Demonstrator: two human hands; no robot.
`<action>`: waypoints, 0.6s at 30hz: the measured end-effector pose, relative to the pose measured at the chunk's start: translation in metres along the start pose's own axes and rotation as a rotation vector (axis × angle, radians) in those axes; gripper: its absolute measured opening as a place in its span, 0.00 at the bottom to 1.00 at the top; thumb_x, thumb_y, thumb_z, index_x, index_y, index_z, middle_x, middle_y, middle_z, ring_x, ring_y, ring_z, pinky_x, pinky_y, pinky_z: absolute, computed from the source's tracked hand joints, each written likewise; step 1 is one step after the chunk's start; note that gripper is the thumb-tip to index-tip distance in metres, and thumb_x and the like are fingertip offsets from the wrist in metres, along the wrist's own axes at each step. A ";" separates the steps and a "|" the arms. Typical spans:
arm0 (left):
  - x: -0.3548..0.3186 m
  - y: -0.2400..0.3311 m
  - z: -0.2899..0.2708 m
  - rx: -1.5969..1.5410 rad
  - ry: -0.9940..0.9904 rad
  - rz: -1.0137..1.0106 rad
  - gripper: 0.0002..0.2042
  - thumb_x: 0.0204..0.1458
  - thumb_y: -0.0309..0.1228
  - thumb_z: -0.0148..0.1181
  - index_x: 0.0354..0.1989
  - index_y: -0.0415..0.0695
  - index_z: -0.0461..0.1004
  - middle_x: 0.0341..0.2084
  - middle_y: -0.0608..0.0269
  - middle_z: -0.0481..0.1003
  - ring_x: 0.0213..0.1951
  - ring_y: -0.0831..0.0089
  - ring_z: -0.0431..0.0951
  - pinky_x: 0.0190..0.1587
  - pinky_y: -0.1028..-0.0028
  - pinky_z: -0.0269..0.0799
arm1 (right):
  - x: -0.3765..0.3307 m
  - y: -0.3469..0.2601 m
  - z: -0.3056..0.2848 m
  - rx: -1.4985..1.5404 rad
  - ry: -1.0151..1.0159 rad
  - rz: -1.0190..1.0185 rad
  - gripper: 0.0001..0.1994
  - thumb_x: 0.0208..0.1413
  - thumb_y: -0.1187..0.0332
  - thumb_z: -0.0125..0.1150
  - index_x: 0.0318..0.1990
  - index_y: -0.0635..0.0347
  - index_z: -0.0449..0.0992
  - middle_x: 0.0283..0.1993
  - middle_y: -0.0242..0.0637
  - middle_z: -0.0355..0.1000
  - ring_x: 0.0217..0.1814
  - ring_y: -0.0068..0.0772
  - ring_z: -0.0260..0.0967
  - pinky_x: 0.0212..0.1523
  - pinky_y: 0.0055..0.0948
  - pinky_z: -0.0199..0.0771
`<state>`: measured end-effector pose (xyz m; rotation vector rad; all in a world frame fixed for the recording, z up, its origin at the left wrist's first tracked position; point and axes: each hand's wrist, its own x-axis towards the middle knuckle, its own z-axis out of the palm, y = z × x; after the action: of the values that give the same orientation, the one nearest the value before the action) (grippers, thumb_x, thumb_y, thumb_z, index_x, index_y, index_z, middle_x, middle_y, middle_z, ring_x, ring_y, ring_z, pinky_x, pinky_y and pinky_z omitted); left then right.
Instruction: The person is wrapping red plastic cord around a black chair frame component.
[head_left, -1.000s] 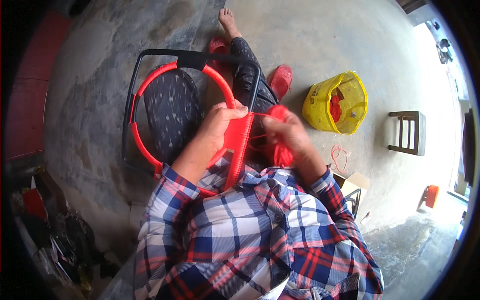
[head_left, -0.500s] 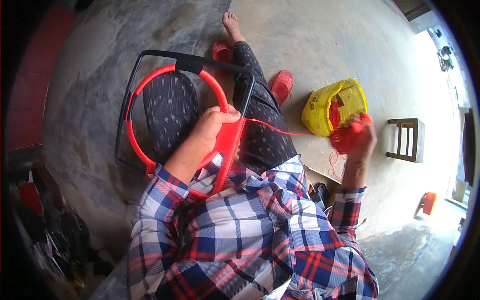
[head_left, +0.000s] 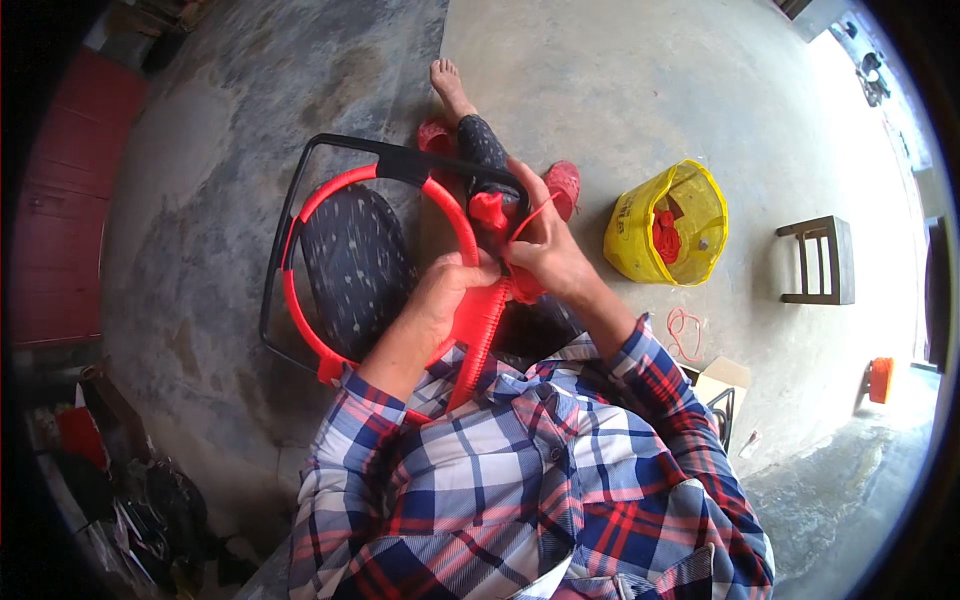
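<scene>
Red cord wrapping on the chair frame (head_left: 300,200) looks partly done; round hoop (head_left: 400,180) already covered red, black outer bar bare; woven strip (head_left: 478,330) near the lap just started, most of the seat open; left hand (head_left: 445,295) clenched on the hoop and strip; right hand (head_left: 545,255) pinching the red cord (head_left: 530,215) beside it, pulled taut; spare cord in the yellow bag (head_left: 640,245).
</scene>
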<state>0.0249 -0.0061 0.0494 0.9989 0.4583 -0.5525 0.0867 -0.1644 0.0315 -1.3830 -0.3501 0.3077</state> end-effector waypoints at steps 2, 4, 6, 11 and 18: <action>0.002 0.001 -0.002 -0.019 -0.048 -0.005 0.06 0.50 0.29 0.58 0.34 0.42 0.70 0.25 0.53 0.77 0.24 0.64 0.78 0.29 0.68 0.77 | 0.006 -0.001 0.010 0.164 0.011 0.034 0.33 0.48 0.81 0.60 0.64 0.60 0.56 0.39 0.31 0.70 0.40 0.21 0.67 0.45 0.23 0.68; 0.002 0.003 -0.001 -0.039 -0.098 -0.013 0.07 0.50 0.29 0.58 0.35 0.42 0.70 0.26 0.51 0.77 0.25 0.63 0.79 0.29 0.67 0.77 | 0.008 -0.004 0.012 0.327 0.023 0.071 0.29 0.50 0.81 0.60 0.61 0.62 0.61 0.39 0.29 0.70 0.39 0.20 0.67 0.44 0.22 0.69; -0.001 0.005 0.003 0.032 -0.072 -0.039 0.08 0.51 0.30 0.58 0.35 0.40 0.70 0.26 0.50 0.77 0.25 0.63 0.79 0.28 0.67 0.77 | 0.005 -0.016 0.007 0.107 0.095 0.151 0.17 0.52 0.78 0.62 0.49 0.63 0.69 0.36 0.26 0.71 0.38 0.17 0.66 0.42 0.21 0.69; 0.006 0.008 -0.011 0.015 -0.042 -0.014 0.08 0.51 0.30 0.58 0.35 0.40 0.70 0.26 0.49 0.77 0.25 0.61 0.79 0.29 0.67 0.77 | -0.005 -0.020 -0.020 0.103 0.352 -0.114 0.14 0.50 0.75 0.66 0.44 0.65 0.74 0.36 0.27 0.73 0.37 0.18 0.68 0.42 0.21 0.70; -0.003 0.018 -0.026 -0.109 0.009 0.088 0.06 0.52 0.31 0.58 0.33 0.43 0.70 0.25 0.50 0.77 0.26 0.63 0.79 0.33 0.67 0.77 | -0.081 -0.039 -0.114 0.072 0.125 0.262 0.17 0.50 0.66 0.60 0.46 0.65 0.73 0.42 0.35 0.73 0.43 0.24 0.70 0.48 0.27 0.70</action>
<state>0.0307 0.0253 0.0505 0.9130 0.4458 -0.4391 0.0606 -0.3063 0.0475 -1.3711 -0.0529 0.4427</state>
